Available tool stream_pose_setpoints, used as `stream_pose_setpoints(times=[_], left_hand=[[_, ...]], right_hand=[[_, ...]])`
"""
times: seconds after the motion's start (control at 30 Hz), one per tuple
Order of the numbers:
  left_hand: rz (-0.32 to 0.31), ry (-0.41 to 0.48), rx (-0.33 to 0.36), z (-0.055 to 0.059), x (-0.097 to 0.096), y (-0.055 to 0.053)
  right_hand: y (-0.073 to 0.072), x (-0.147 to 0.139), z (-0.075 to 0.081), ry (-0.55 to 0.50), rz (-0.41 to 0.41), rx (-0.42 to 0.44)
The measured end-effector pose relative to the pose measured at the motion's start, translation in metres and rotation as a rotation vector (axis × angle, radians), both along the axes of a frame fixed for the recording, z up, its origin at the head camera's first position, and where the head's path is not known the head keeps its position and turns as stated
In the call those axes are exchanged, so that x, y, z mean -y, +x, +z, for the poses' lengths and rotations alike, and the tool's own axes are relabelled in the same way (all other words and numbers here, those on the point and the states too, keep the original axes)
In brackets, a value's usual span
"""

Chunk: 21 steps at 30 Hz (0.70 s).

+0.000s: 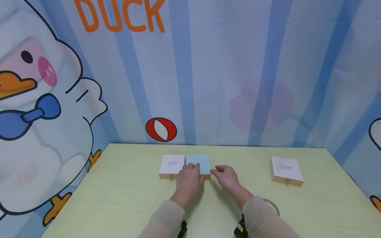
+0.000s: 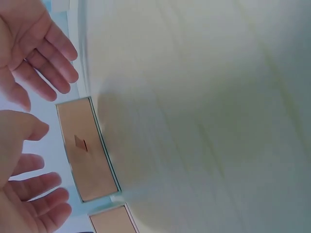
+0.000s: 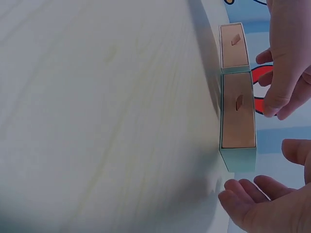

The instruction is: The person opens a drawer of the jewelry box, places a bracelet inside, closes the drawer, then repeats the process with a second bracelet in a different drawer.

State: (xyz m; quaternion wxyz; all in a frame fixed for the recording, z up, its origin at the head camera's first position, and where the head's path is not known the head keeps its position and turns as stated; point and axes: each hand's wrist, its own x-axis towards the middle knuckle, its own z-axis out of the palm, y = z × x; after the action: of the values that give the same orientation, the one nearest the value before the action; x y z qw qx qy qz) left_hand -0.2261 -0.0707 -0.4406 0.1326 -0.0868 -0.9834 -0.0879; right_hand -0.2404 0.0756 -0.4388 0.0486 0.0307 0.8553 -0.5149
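Note:
A light blue drawer-style box (image 1: 203,160) lies on the table, its tan front (image 2: 87,145) carrying a small pull tab. Close along its left side is a white box (image 1: 172,162) with printed text and a similar tan front. My left hand (image 1: 189,181) is over the adjoining edges of the two boxes, hiding part of both, with fingers loosely bent. Just off the blue box's right side, my right hand (image 1: 227,177) is held with relaxed fingers and nothing in its grasp. In the right wrist view, a gap shows between the right fingertips (image 3: 233,194) and the blue box.
Another white box (image 1: 286,169) sits far to the right, turned slightly. The pale wooden table (image 1: 134,198) ends at a striped blue backdrop (image 1: 214,66) with a duck drawing. A ring-shaped band (image 1: 272,205) shows by the right sleeve.

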Motion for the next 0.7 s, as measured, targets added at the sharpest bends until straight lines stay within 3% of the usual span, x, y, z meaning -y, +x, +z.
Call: stream_pose_setpoints(times=[0.37,0.7], left_hand=[[-0.031,0.124,-0.088,-0.001,-0.019,0.005],[-0.079,0.198,-0.018,-0.003,-0.033,0.008]], right_hand=[[0.009,-0.026,0.002,0.059,0.023,-0.034],[0.013,-0.049,0.007,0.124,0.031,-0.055]])
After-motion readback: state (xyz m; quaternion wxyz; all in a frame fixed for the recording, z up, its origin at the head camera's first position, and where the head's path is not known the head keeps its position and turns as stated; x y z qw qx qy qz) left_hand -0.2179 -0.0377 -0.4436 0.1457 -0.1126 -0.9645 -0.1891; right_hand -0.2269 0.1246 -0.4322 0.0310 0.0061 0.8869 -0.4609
